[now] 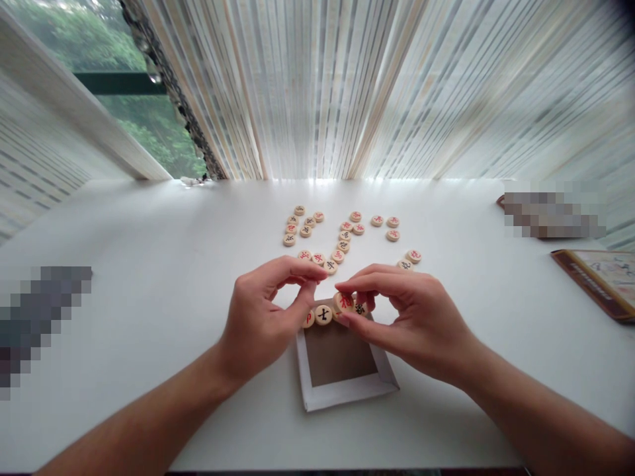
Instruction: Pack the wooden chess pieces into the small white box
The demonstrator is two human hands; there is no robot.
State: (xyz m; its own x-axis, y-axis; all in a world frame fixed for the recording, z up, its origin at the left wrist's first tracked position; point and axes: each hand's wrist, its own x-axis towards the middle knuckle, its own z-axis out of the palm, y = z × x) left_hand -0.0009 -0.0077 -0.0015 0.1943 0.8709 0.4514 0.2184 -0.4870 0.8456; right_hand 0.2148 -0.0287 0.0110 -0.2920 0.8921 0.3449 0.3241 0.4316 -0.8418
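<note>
My right hand (411, 307) pinches a Chinese chess piece (344, 302) with a red character between thumb and forefinger. That piece is just above the far end of a shallow white box (342, 391) with a brown bottom. Along the box's far side lie a piece with a black character (323, 315), a red one (308, 318) partly behind my left thumb, and another black one (360, 309) partly covered by my right fingers. My left hand (268, 311) hovers over the box's far left corner, its thumb and forefinger curved and slightly apart, with nothing visible between them.
Several loose chess pieces (346, 235) are spread on the white table (208, 231) beyond the box, with a pair (413, 256) farther right. A brown-edged flat box (595, 284) lies at the right. Blurred-out items are at both sides. Blinds (317, 92) hang behind the table.
</note>
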